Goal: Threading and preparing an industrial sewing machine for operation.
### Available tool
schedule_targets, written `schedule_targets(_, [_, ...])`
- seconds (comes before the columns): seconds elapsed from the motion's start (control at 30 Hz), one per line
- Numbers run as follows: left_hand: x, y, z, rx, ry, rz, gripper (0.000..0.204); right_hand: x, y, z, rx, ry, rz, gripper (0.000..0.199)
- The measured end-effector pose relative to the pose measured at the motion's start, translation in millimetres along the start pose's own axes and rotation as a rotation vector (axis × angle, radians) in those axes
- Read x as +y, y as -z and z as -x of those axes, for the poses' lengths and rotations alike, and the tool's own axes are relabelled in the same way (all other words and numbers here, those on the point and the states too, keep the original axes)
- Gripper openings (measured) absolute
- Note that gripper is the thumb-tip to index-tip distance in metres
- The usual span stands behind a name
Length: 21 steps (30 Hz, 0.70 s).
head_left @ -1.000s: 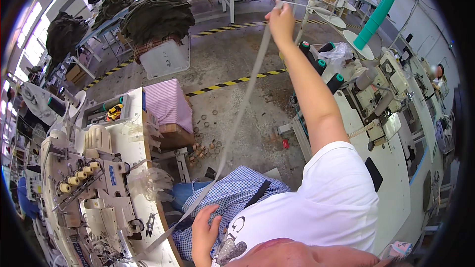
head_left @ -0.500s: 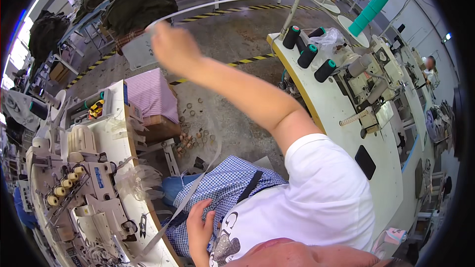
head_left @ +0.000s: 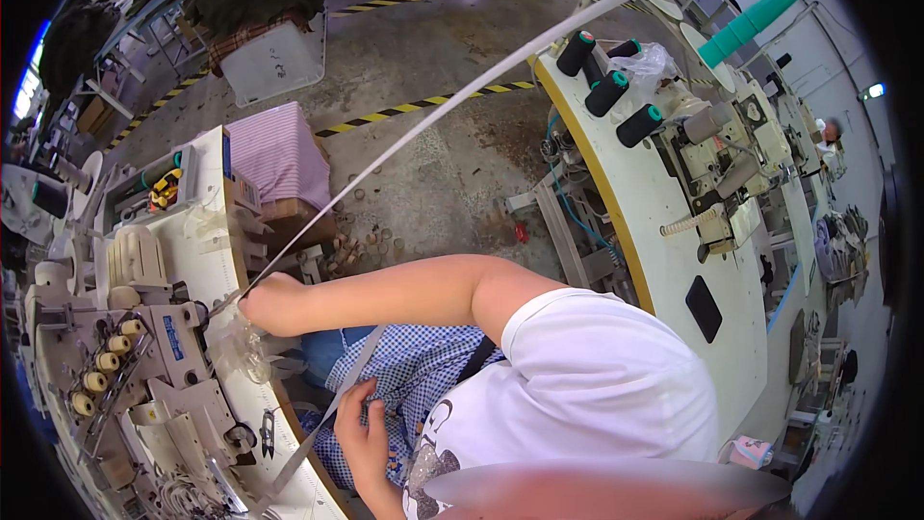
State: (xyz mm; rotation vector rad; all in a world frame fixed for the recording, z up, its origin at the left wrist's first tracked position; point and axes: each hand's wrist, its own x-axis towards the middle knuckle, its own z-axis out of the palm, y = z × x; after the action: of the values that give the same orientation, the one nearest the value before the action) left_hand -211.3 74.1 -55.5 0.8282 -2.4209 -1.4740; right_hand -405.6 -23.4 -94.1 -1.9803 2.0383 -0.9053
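Observation:
My right hand (head_left: pixel 273 304) is stretched out to the left, at the edge of the left sewing table. It is closed on a long white strip (head_left: pixel 452 96), which looks like tape or elastic. The strip runs taut from the hand across the aisle to the thread stand at the upper right. My left hand (head_left: pixel 364 438) rests in front of my body, fingers loosely apart. Beside its fingertips, a grey strip (head_left: pixel 322 429) slants down over the table edge. Blue checked cloth (head_left: pixel 423 361) lies over my lap. The right hand's fingertips are partly hidden.
An industrial sewing machine (head_left: pixel 173 347) with cream thread spools stands left, thread snips (head_left: pixel 268 431) beside it. The right table holds black thread cones (head_left: pixel 608 93), another machine (head_left: pixel 727 154) and a phone (head_left: pixel 705 308). A pink-covered box (head_left: pixel 279 149) and plastic bin (head_left: pixel 274 67) stand beyond.
My right hand has swung down from the upper left to the left table's edge, drawing the white strip straight. My left hand has shifted slightly down and left.

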Motion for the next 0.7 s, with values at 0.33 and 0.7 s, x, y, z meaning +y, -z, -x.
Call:
schedule_targets(0.33, [-18.3, 28.9, 28.6, 0.108, -0.001, 0.070, 0.029, 69.2, 19.1, 39.7, -0.237, -0.568, 0.219, 0.023])
schedule_targets(0.7, [-58.8, 130.9, 165.5, 0.405, -0.196, 0.973, 0.033, -2.6, -5.2, 64.0, -0.399, -0.224, -0.081, 0.018])
